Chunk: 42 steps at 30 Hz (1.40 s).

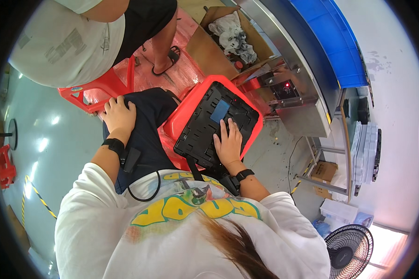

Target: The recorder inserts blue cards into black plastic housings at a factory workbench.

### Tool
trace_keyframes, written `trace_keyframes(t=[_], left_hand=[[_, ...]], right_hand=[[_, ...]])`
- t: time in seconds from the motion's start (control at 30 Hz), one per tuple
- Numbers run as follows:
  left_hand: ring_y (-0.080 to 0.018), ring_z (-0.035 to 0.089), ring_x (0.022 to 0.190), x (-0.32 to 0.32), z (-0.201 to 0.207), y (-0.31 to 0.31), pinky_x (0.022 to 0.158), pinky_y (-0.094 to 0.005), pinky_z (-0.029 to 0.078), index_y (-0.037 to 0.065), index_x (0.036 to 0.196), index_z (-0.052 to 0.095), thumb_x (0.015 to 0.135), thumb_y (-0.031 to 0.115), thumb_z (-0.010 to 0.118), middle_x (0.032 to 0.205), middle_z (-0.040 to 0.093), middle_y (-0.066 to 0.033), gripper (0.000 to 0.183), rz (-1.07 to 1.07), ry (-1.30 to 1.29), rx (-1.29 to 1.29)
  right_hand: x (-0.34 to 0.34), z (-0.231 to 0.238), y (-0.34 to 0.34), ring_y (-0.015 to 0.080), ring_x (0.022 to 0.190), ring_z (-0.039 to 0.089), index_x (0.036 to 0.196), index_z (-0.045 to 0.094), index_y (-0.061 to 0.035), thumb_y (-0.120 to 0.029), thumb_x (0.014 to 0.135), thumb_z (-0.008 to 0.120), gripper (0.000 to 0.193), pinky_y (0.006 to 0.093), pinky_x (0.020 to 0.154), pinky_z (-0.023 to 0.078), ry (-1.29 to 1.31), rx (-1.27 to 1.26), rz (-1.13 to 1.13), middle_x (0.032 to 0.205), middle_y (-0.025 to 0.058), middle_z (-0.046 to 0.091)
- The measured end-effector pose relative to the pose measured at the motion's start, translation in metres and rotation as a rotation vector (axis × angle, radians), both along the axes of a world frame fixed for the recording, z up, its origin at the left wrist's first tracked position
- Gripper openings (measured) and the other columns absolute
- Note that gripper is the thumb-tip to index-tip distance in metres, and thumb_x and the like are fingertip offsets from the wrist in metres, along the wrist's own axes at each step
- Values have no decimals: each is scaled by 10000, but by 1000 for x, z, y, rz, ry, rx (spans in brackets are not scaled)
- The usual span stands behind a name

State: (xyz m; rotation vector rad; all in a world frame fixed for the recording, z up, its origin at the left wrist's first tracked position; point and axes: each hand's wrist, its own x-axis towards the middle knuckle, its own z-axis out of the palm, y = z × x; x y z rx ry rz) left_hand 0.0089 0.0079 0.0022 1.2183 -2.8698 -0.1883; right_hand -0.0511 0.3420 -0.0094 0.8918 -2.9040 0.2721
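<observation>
Resting slightly parted on black case [208, 131]: right fingers [231, 128], probably steadying it. Case beneath them, red stool [173, 126] lower, apparently its stand. Left fingers [121, 102] splayed on knee [149, 110], gripping nothing.

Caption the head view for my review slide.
Left hand on dark trousers, right hand on a black device atop a red stool.

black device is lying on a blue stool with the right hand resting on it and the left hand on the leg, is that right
Not quite: the stool is red, as the head view shows. The black device does lie on it, with the right hand on the device and the left hand on the leg.
</observation>
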Motion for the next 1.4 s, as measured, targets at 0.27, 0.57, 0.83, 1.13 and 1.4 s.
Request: trace_keyframes(t=[0.27,0.57,0.83,1.13,1.4], left_hand=[[-325,500,1069,0,-2,0,873,-505,380,54,1053,579,823,328,490,1076,569,-142,369,-19,41,-25],[-322,499,1073,0,-2,0,879,-514,371,54,1056,579,826,334,481,1079,568,-140,375,-14,29,-23],[-322,496,1077,0,-3,0,883,-514,367,52,1055,578,826,330,482,1083,565,-141,373,-13,33,-15],[-318,493,1082,0,-1,0,893,-514,361,53,1059,577,825,333,483,1088,563,-140,377,-10,29,-8],[-315,490,1086,0,-1,0,905,-513,352,55,1066,574,829,338,481,1093,561,-139,381,-8,22,-6]], right_hand=[[0,0,0,382,1203,376,1316,419,-63,-263,825,590,557,470,997,307,-5,-1,-1,1349,194,362],[0,-1,0,380,1202,373,1317,419,-66,-270,830,583,552,471,996,306,-12,8,-4,1355,188,358],[1,0,0,380,1208,370,1319,413,-66,-274,834,579,553,470,1003,299,-15,15,-6,1356,190,357],[0,-1,0,381,1204,373,1313,421,-61,-270,833,580,546,470,1000,300,-5,5,-1,1351,194,361],[0,0,0,380,1203,372,1314,420,-63,-269,830,584,551,469,999,301,-9,4,-3,1350,194,362]])
